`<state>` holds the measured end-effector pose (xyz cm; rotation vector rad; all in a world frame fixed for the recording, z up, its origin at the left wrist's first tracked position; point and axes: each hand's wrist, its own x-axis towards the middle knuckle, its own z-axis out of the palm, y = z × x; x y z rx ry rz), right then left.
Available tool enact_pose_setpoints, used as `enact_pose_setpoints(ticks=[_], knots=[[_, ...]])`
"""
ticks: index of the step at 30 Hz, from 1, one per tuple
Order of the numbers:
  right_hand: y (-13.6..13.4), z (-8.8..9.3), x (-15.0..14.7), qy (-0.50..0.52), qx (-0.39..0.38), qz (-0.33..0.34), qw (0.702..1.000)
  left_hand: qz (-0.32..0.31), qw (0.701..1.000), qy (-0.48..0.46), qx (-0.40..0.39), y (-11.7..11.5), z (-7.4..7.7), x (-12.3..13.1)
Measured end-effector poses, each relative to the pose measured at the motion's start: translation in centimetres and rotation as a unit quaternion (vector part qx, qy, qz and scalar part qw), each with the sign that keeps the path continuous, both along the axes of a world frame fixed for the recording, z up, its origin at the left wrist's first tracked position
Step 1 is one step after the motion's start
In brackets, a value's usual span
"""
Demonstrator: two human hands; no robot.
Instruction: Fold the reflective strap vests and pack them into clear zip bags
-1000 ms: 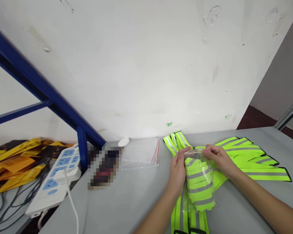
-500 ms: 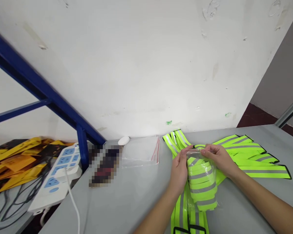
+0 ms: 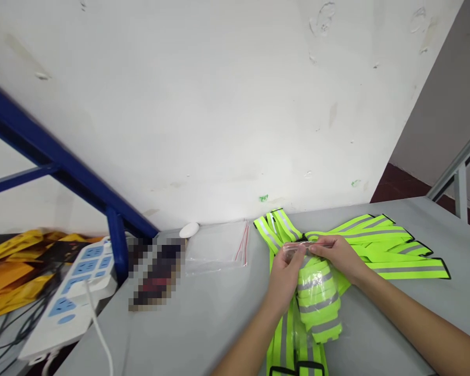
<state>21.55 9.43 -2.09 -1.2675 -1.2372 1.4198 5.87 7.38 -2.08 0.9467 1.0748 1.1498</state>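
Both hands hold a clear plastic zip bag [image 3: 317, 300] stuffed with a folded neon-yellow reflective strap. My left hand [image 3: 284, 274] pinches the bag's top edge at its left end. My right hand [image 3: 335, 253] pinches the same top edge a little to the right, fingers pressed together along the seal. The bag hangs down from the hands over more neon straps [image 3: 293, 344] lying on the grey table [image 3: 219, 324].
A pile of neon reflective straps [image 3: 391, 248] spreads at the back right. A stack of empty clear zip bags [image 3: 219, 248] lies left of the hands, a white oval object [image 3: 189, 230] behind it. A white power strip [image 3: 74, 284] and blue frame [image 3: 117, 240] stand at the left.
My hands have drawn closer together along the bag's top edge, flattening its opening. The view has shifted slightly to the right.
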Motion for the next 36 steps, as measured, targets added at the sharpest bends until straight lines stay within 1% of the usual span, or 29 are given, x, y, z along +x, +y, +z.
enact_pose_setpoints(ticks=[3, 5, 7, 9, 12, 16, 20, 27, 33, 36], knots=[[0.5, -0.1, 0.7, -0.009, -0.015, 0.026, 1.0, 0.011, 1.0, 0.017, -0.004, 0.0, 0.1, 0.0], [0.6, 0.1, 1.1, -0.014, -0.017, 0.058, 0.998, 0.018, 1.0, 0.019, -0.017, 0.1, 0.1, -0.1], [0.6, 0.4, 1.3, -0.021, -0.016, 0.073, 0.997, 0.013, 1.0, 0.008, -0.023, 0.1, 0.1, -0.2], [0.5, 0.6, 1.2, -0.032, -0.006, 0.062, 0.998, 0.009, 1.0, -0.003, -0.028, 0.2, 0.2, -0.2], [0.4, 0.4, 1.1, -0.04, 0.015, 0.043, 0.998, 0.024, 0.999, -0.012, -0.044, 0.2, 0.4, -0.3], [0.4, 0.2, 1.0, -0.034, 0.009, 0.038, 0.999, 0.025, 0.997, -0.031, -0.064, 0.3, 0.8, -0.4], [0.4, 0.4, 1.0, -0.02, 0.009, 0.026, 0.999, 0.026, 0.994, -0.065, -0.088, 0.4, 0.9, -0.7], [0.4, 0.7, 0.9, -0.017, 0.001, 0.009, 1.0, 0.038, 0.998, -0.039, -0.038, 0.6, 0.1, -0.9], [0.5, 0.8, 1.3, -0.014, -0.002, 0.015, 1.0, 0.024, 0.997, -0.049, -0.058, 0.9, 0.5, -1.1], [0.6, 0.8, 1.4, -0.004, -0.007, 0.014, 1.0, 0.022, 0.995, -0.07, -0.065, 1.1, 0.7, -1.4]])
